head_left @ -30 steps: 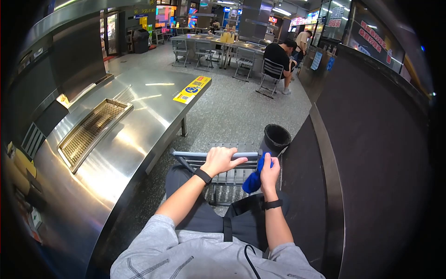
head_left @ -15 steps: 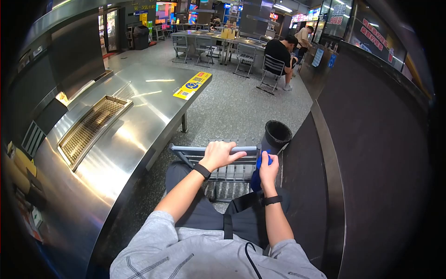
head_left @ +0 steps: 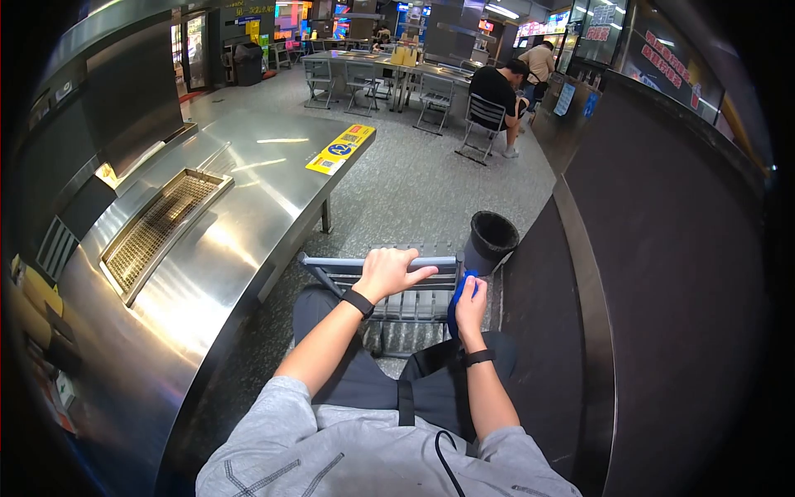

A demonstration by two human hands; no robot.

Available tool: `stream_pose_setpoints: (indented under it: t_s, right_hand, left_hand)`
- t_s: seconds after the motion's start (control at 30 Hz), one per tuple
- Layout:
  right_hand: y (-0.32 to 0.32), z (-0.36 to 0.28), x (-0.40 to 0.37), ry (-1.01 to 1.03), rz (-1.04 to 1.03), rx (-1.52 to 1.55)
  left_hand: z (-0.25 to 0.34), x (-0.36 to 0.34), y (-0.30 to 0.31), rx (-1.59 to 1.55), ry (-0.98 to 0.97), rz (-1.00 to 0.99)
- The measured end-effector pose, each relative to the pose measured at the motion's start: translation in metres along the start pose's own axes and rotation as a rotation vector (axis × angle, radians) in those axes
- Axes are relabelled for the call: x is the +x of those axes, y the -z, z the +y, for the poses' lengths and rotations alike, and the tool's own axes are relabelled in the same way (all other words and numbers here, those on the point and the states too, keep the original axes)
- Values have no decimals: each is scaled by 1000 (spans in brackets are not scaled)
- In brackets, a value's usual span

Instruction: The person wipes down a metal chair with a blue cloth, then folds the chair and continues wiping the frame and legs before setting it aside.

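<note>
A grey folding chair (head_left: pixel 411 306) with a slatted seat stands directly before me, its back's top bar level across the view. My left hand (head_left: pixel 389 274) is wrapped over the middle of that bar, thumb pointing right. At the chair's right side my right hand (head_left: pixel 471 308) is closed on a blue cloth (head_left: pixel 453 313), which hangs down along the chair frame beside the seat. Part of the cloth is hidden behind the fingers.
On the left is a steel table (head_left: pixel 248 199) with a grill grate (head_left: pixel 166 224) and a yellow sign (head_left: pixel 340 149). A black bin (head_left: pixel 492 238) stands beyond my right hand, near a dark partition (head_left: pixel 679 273). Farther off, a person (head_left: pixel 494 95) sits on a chair.
My right hand has shifted slightly left and down with the blue cloth. My left hand keeps its hold on the chair bar. The standing person in the background has bent over.
</note>
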State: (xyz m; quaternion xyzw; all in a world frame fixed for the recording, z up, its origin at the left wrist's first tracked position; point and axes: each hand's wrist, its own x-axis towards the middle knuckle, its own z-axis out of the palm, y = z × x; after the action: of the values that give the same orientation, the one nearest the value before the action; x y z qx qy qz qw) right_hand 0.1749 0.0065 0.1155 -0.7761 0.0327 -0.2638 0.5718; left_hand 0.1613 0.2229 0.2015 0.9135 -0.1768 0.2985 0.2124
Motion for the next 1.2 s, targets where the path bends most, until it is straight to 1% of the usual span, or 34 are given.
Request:
stream_pose_setpoints:
  t_s: [0.07, 0.1, 0.13, 0.2, 0.27, 0.3, 0.33, 0.4, 0.43, 0.47, 0.53, 0.57, 0.67, 0.8, 0.83, 0.93, 1.0, 1.03, 1.13, 1.2]
  right_hand:
    - [2, -3, 4, -108, -14, 63]
    - [8, -21, 8, -291, -89, 294]
    - [12, -37, 12, -347, -104, 448]
    - [22, -71, 16, -358, -136, 764]
    - [32, -97, 15, -241, -259, 906]
    - [30, -91, 17, -154, -301, 806]
    - [25, -88, 16, 2, -323, 707]
    - [17, -72, 13, 165, -345, 379]
    - [12, -56, 13, 263, -290, 79]
    - [9, -39, 7, 211, -235, -93]
    - [5, -35, -1, 319, -174, -153]
    - [1, -33, -4, 313, -144, -149]
    - [-4, -36, -4, 461, -5, -286]
    - [0, -64, 1, 559, 6, -102]
    - [0, -65, 3, 531, -50, -59]
    - [0, -62, 1, 519, -43, -106]
    - [-2, -54, 0, 530, -28, -192]
    - [-4, -47, -1, 534, -23, -236]
    - [-13, -18, -6, 540, 101, -269]
    - [-11, 7, -11, 490, 91, -313]
  left_hand:
    - [0, 2, 0, 15, -5, 7]
    - [1, 3, 0, 15, -6, 14]
    - [2, 2, 0, 16, -5, 19]
    - [2, 2, -2, 15, -11, 59]
    - [1, 0, -3, 10, -16, 75]
    - [0, 0, -2, 5, -18, 75]
    - [0, 1, -2, -1, -20, 75]
    - [-1, -1, -4, -19, -15, 72]
    - [-1, -1, -3, -30, -12, 71]
    - [-2, 0, -2, -39, -9, 73]
    - [-1, 0, 1, 6, -2, 43]
    - [-1, 0, 1, 17, -6, 41]
    - [0, 0, 3, 10, -9, 36]
    - [0, -1, 1, 15, -8, 48]
    - [0, -1, 1, 14, -9, 52]
    - [1, -1, 0, 12, -14, 44]
    - [0, -1, 0, 21, -16, 39]
    - [1, -1, -1, 28, -18, 39]
    - [4, -3, -4, 25, -24, 37]
    - [8, -4, -6, 10, -31, 56]
